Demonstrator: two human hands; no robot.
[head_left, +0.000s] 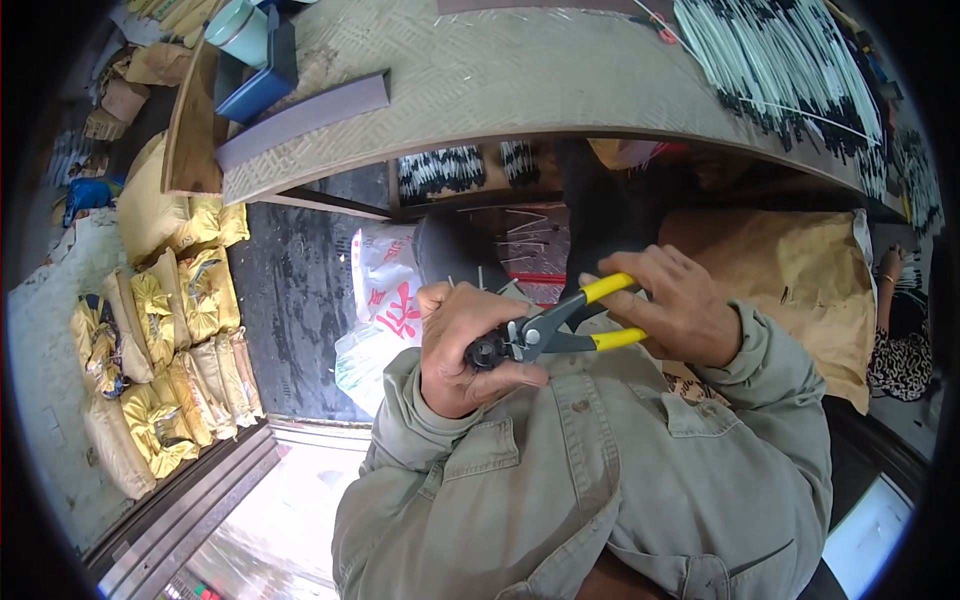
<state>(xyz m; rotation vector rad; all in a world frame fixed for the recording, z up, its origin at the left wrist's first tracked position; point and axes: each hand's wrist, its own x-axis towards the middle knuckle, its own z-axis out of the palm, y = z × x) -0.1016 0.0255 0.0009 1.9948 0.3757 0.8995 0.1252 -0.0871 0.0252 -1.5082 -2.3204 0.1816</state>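
Note:
In front of my chest, my right hand (672, 305) is closed round the upper handle of a pair of pliers (541, 333) with yellow and black grips. The handles are spread apart, and the metal head points left. My left hand (462, 345) is curled round a black round-ended part (487, 352), which sits right at the jaws. Its exact kind I cannot make out. Thin pale rods poke up behind my left fingers. Whether the jaws bite on the part is hidden.
Ahead lies a patterned worktable (440, 95) with a large pile of white rods with black ends (770, 70). A blue tray (262, 85) holds a pale green cup (240, 32). Wrapped packages (170, 350) are stacked at left; brown paper (770, 280) lies at right, near another person's arm (886, 290).

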